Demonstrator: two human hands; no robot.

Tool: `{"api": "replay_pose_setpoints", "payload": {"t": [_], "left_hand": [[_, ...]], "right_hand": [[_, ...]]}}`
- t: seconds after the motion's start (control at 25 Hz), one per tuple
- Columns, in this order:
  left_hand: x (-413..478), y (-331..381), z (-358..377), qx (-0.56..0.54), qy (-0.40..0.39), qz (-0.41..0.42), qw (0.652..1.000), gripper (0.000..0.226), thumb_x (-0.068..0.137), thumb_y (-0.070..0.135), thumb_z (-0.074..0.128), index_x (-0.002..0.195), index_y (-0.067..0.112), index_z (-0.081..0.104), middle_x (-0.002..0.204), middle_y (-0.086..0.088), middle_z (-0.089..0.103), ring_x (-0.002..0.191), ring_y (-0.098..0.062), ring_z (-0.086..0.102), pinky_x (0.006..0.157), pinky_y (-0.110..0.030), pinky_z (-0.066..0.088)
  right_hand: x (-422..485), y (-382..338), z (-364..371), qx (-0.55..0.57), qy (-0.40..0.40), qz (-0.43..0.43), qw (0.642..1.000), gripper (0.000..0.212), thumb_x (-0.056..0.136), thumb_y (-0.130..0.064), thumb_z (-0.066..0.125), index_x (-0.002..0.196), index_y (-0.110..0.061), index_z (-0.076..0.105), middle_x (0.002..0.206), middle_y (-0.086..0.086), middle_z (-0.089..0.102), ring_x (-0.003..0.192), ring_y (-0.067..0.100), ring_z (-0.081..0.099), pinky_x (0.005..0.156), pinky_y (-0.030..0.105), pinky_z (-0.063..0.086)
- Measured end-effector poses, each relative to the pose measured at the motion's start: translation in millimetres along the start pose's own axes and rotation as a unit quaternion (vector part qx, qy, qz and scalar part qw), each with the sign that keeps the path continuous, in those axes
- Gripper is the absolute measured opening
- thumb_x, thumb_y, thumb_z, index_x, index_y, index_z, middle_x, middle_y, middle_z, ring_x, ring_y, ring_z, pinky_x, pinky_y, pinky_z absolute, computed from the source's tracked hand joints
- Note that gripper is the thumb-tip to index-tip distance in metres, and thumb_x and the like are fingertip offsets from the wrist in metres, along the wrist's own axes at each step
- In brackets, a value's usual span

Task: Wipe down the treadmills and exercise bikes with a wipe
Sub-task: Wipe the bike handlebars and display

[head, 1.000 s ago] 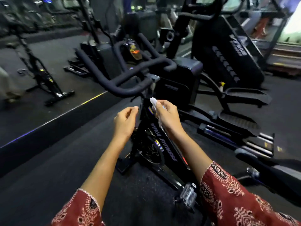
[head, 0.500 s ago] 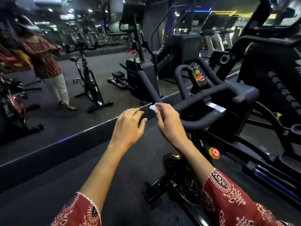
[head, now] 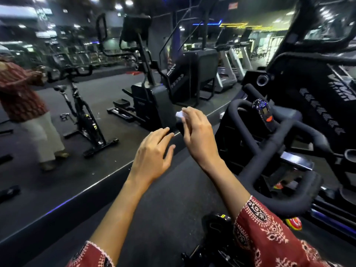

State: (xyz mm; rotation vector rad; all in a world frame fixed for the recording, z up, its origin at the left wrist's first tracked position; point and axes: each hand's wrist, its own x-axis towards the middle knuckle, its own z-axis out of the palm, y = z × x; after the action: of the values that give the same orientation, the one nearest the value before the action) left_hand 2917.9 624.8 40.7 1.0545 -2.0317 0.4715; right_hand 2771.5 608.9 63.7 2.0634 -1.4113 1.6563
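The right hand [head: 198, 137] pinches a small white wipe [head: 179, 114] – the left hand [head: 152, 158] hovers beside it, fingers loosely spread – near the bike's black handlebar [head: 269, 149]

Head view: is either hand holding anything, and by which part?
The right hand pinches a small white wipe at its fingertips; only a crumpled end shows. The left hand holds nothing.

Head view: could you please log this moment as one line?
right hand: pinches wipe | left hand: open, empty | handlebar: right of both hands
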Motion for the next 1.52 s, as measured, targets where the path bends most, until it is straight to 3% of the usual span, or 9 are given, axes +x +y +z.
{"api": "replay_pose_setpoints", "payload": {"t": [0.2,0.44,0.56,0.72,1.0,1.08,1.16,1.28,1.52], "left_hand": [[27,-58,36,-0.081,0.017,0.057,0.995,0.043,0.089,0.018,0.047,0.120,-0.008,0.059,0.125,-0.025,0.058,0.115,-0.036,0.056,0.104,-0.037,0.037],[47,-74,70,-0.141,0.030,0.227,0.963,0.044,0.092,0.011,0.046,0.131,-0.010,0.049,0.139,-0.025,0.047,0.128,-0.033,0.046,0.107,-0.041,0.037],[52,-79,77,-0.180,0.046,0.254,0.949,0.043,0.093,0.009,0.044,0.131,-0.012,0.047,0.138,-0.026,0.046,0.130,-0.031,0.042,0.109,-0.039,0.034],[56,-79,79,-0.211,0.070,0.278,0.935,0.041,0.092,0.006,0.044,0.127,-0.015,0.049,0.134,-0.030,0.048,0.129,-0.033,0.041,0.110,-0.039,0.032],[49,-70,86,-0.224,0.086,0.327,0.914,0.043,0.088,0.006,0.052,0.128,-0.010,0.052,0.137,-0.025,0.048,0.132,-0.035,0.040,0.109,-0.046,0.034],[46,-65,89,-0.233,0.087,0.310,0.918,0.043,0.089,0.007,0.051,0.129,-0.010,0.051,0.138,-0.026,0.047,0.133,-0.034,0.038,0.110,-0.046,0.032],[43,-61,90,-0.235,0.085,0.307,0.918,0.044,0.090,0.009,0.049,0.130,-0.010,0.051,0.138,-0.026,0.046,0.134,-0.034,0.036,0.112,-0.045,0.029],[41,-56,91,-0.234,0.084,0.322,0.914,0.044,0.090,0.009,0.049,0.130,-0.009,0.050,0.139,-0.024,0.046,0.135,-0.033,0.035,0.114,-0.044,0.026],[34,-49,92,-0.247,0.083,0.305,0.916,0.044,0.090,0.009,0.050,0.129,-0.009,0.051,0.139,-0.024,0.046,0.136,-0.032,0.033,0.116,-0.042,0.022]], "right_hand": [[-6,10,51,-0.234,-0.029,-0.035,0.971,0.043,0.094,-0.021,0.044,0.126,0.005,0.056,0.130,0.025,0.056,0.111,0.039,0.059,0.086,0.043,0.052],[-86,18,33,-0.386,0.098,0.062,0.915,0.040,0.093,-0.006,0.049,0.130,0.009,0.051,0.132,0.026,0.054,0.117,0.037,0.056,0.092,0.048,0.049],[-54,10,47,-0.396,0.087,0.085,0.910,0.045,0.092,-0.013,0.044,0.132,0.008,0.050,0.128,0.024,0.057,0.111,0.036,0.059,0.092,0.044,0.046],[-12,4,57,-0.392,0.050,0.077,0.915,0.048,0.094,-0.023,0.038,0.134,0.000,0.050,0.110,0.014,0.063,0.083,0.031,0.061,0.066,0.038,0.044],[-139,10,6,-0.529,0.076,0.166,0.829,0.050,0.087,-0.014,0.042,0.133,0.004,0.049,0.130,0.021,0.056,0.122,0.032,0.050,0.108,0.046,0.028],[-134,7,8,-0.468,0.088,0.202,0.856,0.053,0.095,-0.024,0.035,0.135,0.009,0.044,0.140,0.024,0.047,0.132,0.033,0.039,0.115,0.042,0.016],[-94,9,25,-0.390,0.095,0.209,0.892,0.058,0.101,-0.033,0.029,0.142,0.008,0.035,0.140,0.025,0.046,0.126,0.030,0.042,0.110,0.035,0.023],[-64,12,42,-0.417,0.079,0.155,0.892,0.049,0.102,-0.031,0.028,0.143,-0.006,0.037,0.119,0.016,0.059,0.092,0.030,0.055,0.081,0.039,0.041],[-144,17,-7,-0.508,0.094,0.160,0.841,0.049,0.105,-0.027,0.022,0.127,0.002,0.055,0.116,0.017,0.061,0.108,0.032,0.054,0.105,0.042,0.033]]}}
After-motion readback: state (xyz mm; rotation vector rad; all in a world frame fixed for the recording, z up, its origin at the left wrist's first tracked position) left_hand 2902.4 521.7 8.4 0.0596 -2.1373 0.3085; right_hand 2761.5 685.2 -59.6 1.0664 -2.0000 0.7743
